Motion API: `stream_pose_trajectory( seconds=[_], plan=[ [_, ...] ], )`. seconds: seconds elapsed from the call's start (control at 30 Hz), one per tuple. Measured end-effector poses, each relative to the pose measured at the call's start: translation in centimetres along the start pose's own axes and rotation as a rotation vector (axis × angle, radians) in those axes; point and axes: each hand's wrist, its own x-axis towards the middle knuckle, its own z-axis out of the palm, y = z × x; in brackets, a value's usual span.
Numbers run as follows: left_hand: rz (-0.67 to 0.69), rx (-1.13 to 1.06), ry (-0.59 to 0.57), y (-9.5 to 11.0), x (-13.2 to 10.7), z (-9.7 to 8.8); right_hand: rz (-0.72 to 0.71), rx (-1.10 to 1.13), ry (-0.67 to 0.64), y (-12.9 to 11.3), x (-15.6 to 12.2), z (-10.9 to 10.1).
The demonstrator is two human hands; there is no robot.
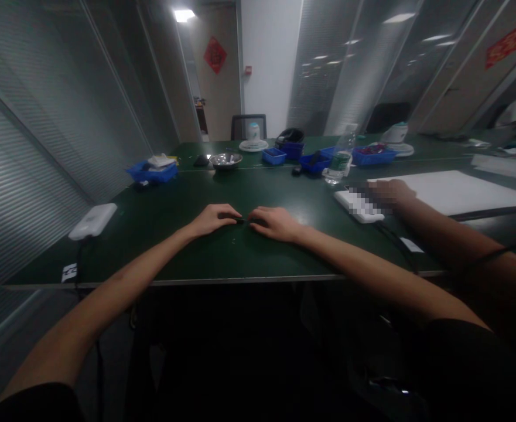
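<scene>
My left hand (214,219) rests low over the dark green table (187,252), thumb and fingers pinched on a small dark piece (240,221). Close by on the right, my right hand (276,224) is also closed, its fingertips pointing at the left hand. A thin dark line seems to run from the small piece towards the right fingertips. Whatever the right fingers grip is mostly hidden by them. The piece is too small and blurred to name.
Another person's hand (387,193) lies by a white box with a cable (358,205) at right. A second white box (93,221) sits left. Farther back are a plastic bottle (341,158), a metal bowl (225,162), a blue tray (152,171) and a white board (455,190).
</scene>
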Motion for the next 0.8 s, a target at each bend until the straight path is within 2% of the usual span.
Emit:
stream_pose_trajectory(
  seconds=[0.3,0.53,0.8],
  plan=[
    [0.047,-0.069,-0.021,0.20,0.34,0.82,-0.024,0.003,0.009,0.15,0.12,0.35],
    [0.026,-0.071,-0.016,0.07,0.42,0.96,-0.002,-0.007,0.074,0.17,0.14,0.78],
    [0.037,0.030,-0.007,0.16,0.48,0.91,0.047,-0.034,0.051,0.04,0.21,0.49]
  ],
)
